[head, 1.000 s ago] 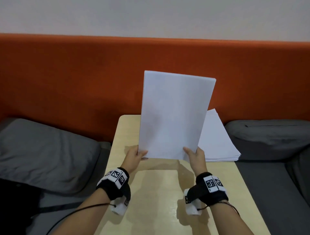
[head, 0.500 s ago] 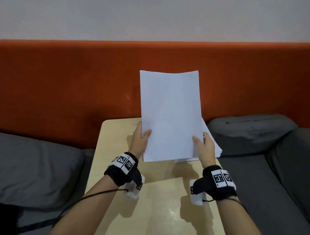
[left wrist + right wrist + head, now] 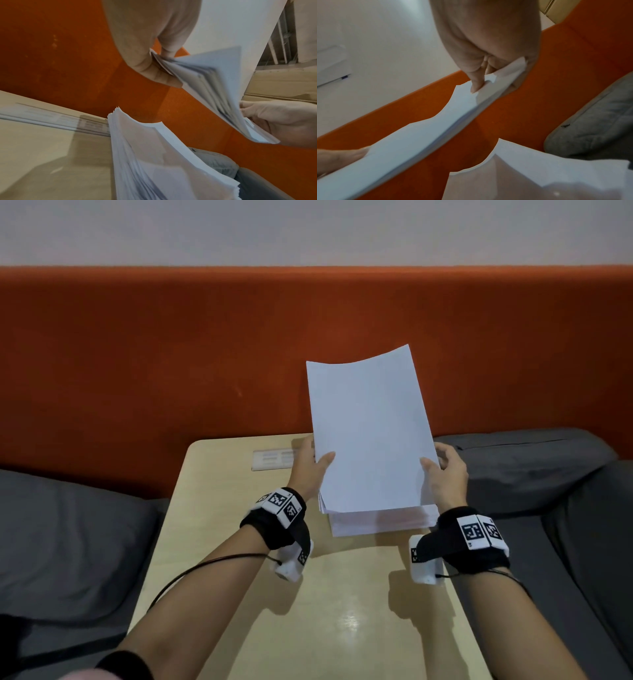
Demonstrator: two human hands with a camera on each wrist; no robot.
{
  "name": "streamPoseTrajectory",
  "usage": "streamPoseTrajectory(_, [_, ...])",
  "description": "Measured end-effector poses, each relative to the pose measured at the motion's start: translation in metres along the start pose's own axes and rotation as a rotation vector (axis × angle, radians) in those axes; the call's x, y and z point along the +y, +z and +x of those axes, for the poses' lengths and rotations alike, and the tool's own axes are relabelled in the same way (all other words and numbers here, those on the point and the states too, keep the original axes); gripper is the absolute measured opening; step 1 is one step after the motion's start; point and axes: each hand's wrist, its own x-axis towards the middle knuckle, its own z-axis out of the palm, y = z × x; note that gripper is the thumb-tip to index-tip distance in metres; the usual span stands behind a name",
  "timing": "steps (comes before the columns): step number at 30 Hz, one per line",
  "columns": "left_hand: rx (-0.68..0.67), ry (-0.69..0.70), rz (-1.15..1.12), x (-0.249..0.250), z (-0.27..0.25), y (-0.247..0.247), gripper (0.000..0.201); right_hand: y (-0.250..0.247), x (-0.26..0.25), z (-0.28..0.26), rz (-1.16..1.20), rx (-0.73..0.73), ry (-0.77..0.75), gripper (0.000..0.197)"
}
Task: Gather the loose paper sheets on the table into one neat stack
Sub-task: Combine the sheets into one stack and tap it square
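A bundle of white sheets [image 3: 370, 433] is held tilted up above the paper stack [image 3: 383, 520] that lies on the wooden table [image 3: 239, 542]. My left hand [image 3: 310, 470] grips the bundle's left edge, thumb on the front. My right hand [image 3: 445, 474] grips its right edge the same way. In the left wrist view the left hand [image 3: 154, 65] pinches the fanned bundle [image 3: 209, 83] above the stack [image 3: 150, 155]. In the right wrist view the right hand [image 3: 489, 70] pinches the bundle [image 3: 423, 132] over the stack [image 3: 530, 173].
An orange padded backrest [image 3: 171, 354] rises behind the table. Grey cushions lie to the left [image 3: 61, 542] and right [image 3: 534, 467]. A pale label strip [image 3: 272, 459] is set in the tabletop near its far edge.
Both hands have carried the bundle to the right and lowered it until it hangs directly over the stack. Their grip on the two side edges is unchanged.
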Motion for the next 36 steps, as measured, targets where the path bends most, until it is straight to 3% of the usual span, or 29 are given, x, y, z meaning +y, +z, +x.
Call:
streamPoseTrajectory(5, [0.008,-0.127,0.151,-0.022,0.021,0.012,0.05,0.002,0.034,0.031,-0.144,-0.007,0.039,0.03])
streamPoseTrajectory(9, [-0.137,-0.37,0.586,-0.066,0.029,0.019,0.051,0.012,0.086,0.049,-0.55,-0.202,0.314,0.041])
streamPoseTrajectory(11, [-0.168,-0.46,0.697,-0.085,0.032,0.02,0.055,0.016,0.105,0.058,-0.625,-0.269,0.386,0.045])
streamPoseTrajectory(14, [-0.168,-0.463,0.616,-0.101,0.041,0.025,0.052,0.02,0.11,0.064,-0.437,-0.287,0.432,0.046])
streamPoseTrajectory(16, [-0.163,-0.479,0.552,-0.104,0.049,0.03,0.053,0.022,0.109,0.064,-0.295,-0.311,0.452,0.037])
streamPoseTrajectory(20, [-0.161,-0.547,0.557,-0.106,0.062,0.033,0.059,0.029,0.109,0.065,-0.26,-0.297,0.451,0.024])
streamPoseTrajectory(26, [-0.156,-0.541,0.534,-0.116,0.067,0.028,0.06,0.031,0.104,0.07,-0.229,-0.266,0.574,0.062])
streamPoseTrajectory(30, [-0.145,-0.529,0.532,-0.117,0.069,0.028,0.062,0.029,0.098,0.073,-0.221,-0.323,0.565,0.071])
streamPoseTrajectory(34, [-0.155,-0.537,0.508,-0.121,0.07,0.026,0.06,0.026,0.089,0.076,-0.091,-0.388,0.533,0.04])
streamPoseTrajectory(36, [-0.179,-0.539,0.501,-0.123,0.07,0.023,0.055,0.025,0.079,0.076,-0.075,-0.489,0.536,0.04])
